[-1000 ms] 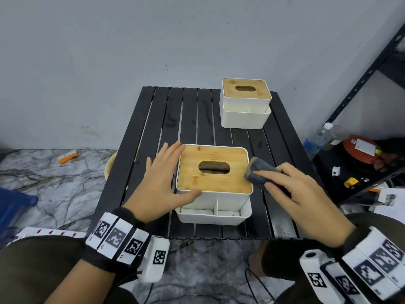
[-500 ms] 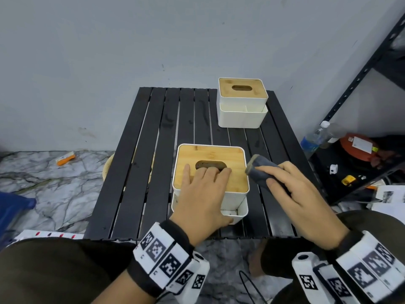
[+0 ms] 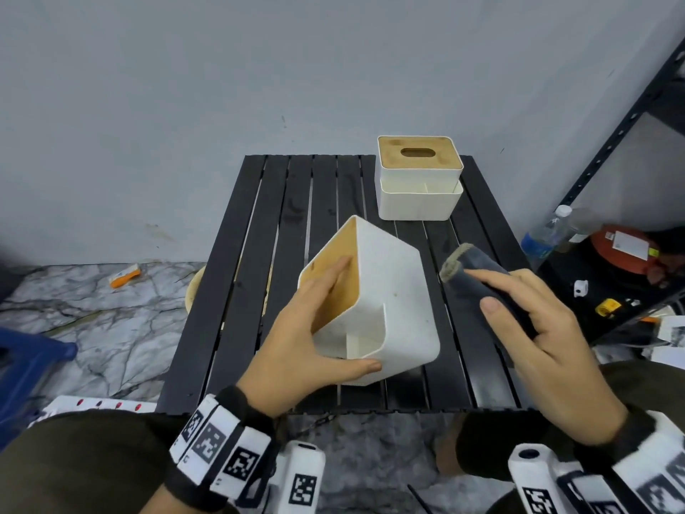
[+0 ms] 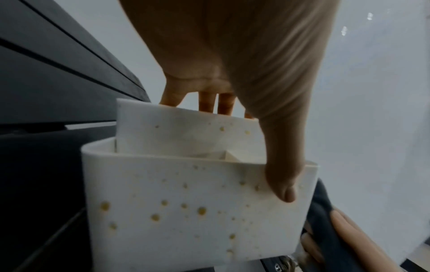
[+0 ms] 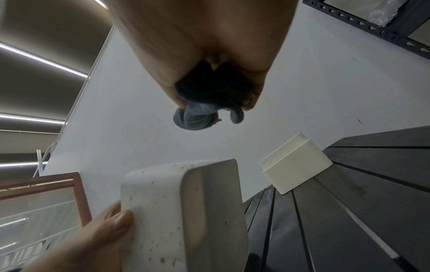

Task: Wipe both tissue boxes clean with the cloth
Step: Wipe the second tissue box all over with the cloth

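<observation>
Against a plain grey wall, a black slatted table [image 3: 326, 202] stands on a marble-patterned floor [image 3: 92, 320], with a dark metal shelf rack [image 3: 626, 124] at the right. On the table's far right, the far tissue box [image 3: 420, 179] sits upright, its wooden lid slotted, its front tray divided; what the tray holds cannot be told. At the near centre, the near tissue box [image 3: 393, 302] is tipped on edge, wooden lid facing left, gripped by the left hand [image 3: 307, 328] with fingers on the lid and thumb on the white wall. Brownish spots dot its white sides. Just right of it, the right hand [image 3: 537, 328] clutches the dark grey cloth [image 3: 478, 276], apart from the box.
</observation>
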